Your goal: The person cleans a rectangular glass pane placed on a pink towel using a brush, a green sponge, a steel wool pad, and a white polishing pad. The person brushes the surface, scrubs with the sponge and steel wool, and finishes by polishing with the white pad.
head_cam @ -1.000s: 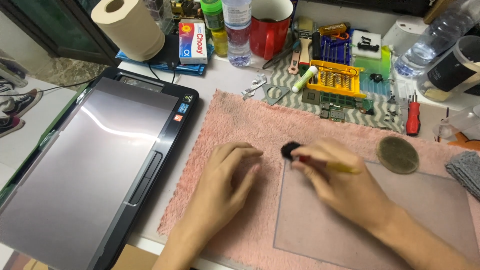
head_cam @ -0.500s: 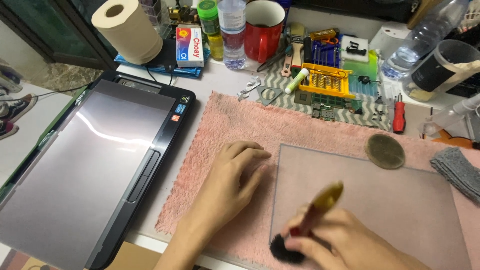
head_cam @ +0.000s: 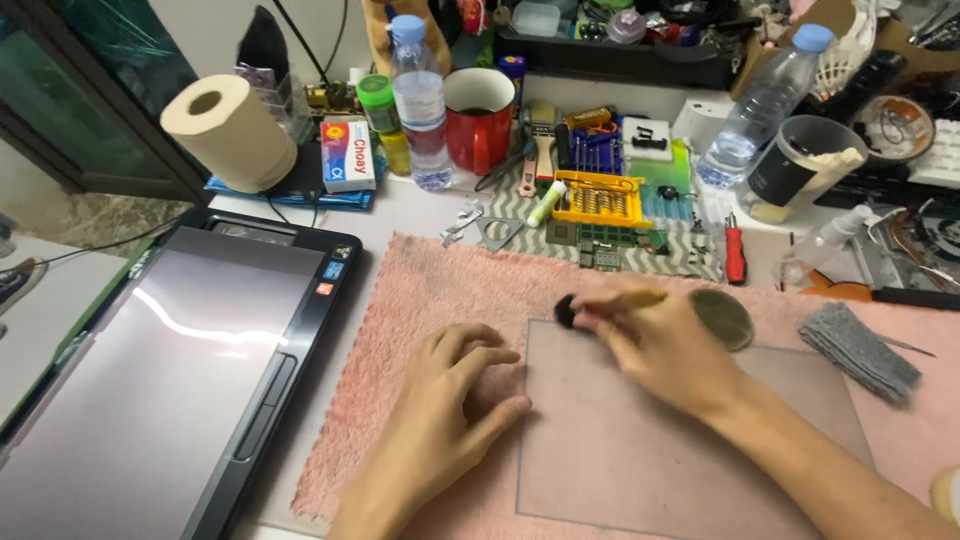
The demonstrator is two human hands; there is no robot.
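Cluttered desk (head_cam: 420, 215), pink towel (head_cam: 420, 330)

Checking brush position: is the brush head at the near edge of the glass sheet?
No, the right hand holds the brush at the far left corner of the glass sheet.

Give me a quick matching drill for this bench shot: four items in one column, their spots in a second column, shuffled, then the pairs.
Things:
1. paper roll
2. red mug
3. grey cloth pad
4. brush

Places:
A. held in the right hand over the clear sheet
B. far left, behind the laptop
C. right end of the pink towel
D. beside a water bottle, behind the towel

Pairs: 1-B, 2-D, 3-C, 4-A
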